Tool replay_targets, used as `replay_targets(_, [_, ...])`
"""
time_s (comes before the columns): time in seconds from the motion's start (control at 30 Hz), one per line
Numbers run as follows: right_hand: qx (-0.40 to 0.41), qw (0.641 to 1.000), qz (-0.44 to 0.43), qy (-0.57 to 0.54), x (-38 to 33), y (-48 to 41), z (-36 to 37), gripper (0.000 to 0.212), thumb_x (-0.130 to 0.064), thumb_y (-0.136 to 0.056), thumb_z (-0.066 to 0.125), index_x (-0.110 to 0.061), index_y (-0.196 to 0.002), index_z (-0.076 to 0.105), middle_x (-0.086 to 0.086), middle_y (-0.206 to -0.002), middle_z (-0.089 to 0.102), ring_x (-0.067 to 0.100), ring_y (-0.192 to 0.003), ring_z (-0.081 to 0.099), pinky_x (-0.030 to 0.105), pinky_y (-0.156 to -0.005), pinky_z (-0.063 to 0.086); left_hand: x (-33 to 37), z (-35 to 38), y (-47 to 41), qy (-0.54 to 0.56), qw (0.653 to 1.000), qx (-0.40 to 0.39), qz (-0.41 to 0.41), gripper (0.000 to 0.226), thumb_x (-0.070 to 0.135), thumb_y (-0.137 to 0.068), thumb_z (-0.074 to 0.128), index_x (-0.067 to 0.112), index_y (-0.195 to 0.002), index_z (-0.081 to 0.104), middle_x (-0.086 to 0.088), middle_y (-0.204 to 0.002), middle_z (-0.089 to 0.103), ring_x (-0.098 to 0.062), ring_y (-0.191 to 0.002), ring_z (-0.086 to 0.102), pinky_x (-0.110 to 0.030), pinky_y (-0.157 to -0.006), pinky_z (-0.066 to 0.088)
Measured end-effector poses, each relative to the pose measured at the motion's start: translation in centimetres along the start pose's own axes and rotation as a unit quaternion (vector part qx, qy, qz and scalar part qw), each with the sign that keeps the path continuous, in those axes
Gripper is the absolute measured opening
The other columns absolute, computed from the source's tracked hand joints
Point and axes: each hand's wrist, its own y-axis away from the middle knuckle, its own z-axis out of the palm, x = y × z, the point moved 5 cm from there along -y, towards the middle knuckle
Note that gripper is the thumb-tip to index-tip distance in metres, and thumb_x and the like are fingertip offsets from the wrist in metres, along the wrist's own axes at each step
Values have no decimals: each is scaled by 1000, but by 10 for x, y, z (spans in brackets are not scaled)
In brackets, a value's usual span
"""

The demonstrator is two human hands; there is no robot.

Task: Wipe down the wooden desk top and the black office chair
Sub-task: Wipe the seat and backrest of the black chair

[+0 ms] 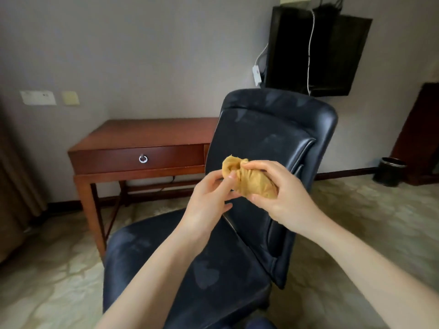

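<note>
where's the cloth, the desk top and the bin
cloth point(253, 185): head view, on its bunched yellow middle
desk top point(154, 131): head view, on the bare wooden surface
bin point(389, 173): head view, on its dark outer wall

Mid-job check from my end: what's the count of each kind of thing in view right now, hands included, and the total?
yellow cloth: 1
wooden desk: 1
black office chair: 1
black waste bin: 1
wall-mounted screen: 1
wall plates: 2
hands, left hand and right hand: 2
Total: 9
</note>
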Motion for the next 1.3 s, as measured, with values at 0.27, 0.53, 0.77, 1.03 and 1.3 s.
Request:
replay_targets(0.27, [41, 876, 158, -453, -10, 36, -5, 81, -22, -55, 85, -41, -127, 52, -8, -123, 61, 12, -108, 64, 27, -77, 56, 53, -4, 26, 39, 996, 68, 42, 20, 23, -100, 45, 14, -110, 60, -8, -102, 69, -21, -94, 68, -39, -86, 55])
replay_targets(0.53, [-126, 807, 261, -514, -2, 55, -13, 33, -25, -78, 68, -12, -108, 72, 1, -79, 64, 8, -60, 52, 19, -55, 46, 88, -12, 28, -51, 992, 41, 105, 19, 28, -100, 43, 24, -109, 59, 6, -89, 68, -5, -79, 64, -18, -63, 50])
replay_targets(0.77, [-161, 858, 209, -440, -15, 65, -6, 36, -45, -78, 66, -34, -112, 68, -5, -119, 66, 15, -113, 61, 36, -97, 47, 92, 17, 37, -151, 975, -63, 150, 19, 24, -99, 45, 17, -108, 60, -2, -100, 69, -16, -94, 67, -29, -83, 55])
replay_targets(1.03, [57, 922, 193, -331, -15, 59, -40, 27, -29, -94, 54, -9, -96, 72, 5, -95, 74, 17, -94, 68, 27, -84, 47, 90, 14, 33, -183, 979, 13, 92, 19, 24, -99, 44, 19, -111, 58, -2, -101, 69, -13, -85, 69, -27, -80, 55])
replay_targets(1.3, [102, 846, 311, -421, -5, 47, -58, 18, -27, -98, 49, -15, -102, 62, 7, -95, 71, 25, -84, 70, 38, -74, 56, 43, 16, 35, -139, 986, 17, -92, 31, 37, -96, 50, 21, -122, 50, 1, -107, 67, -18, -91, 67, -39, -88, 50])
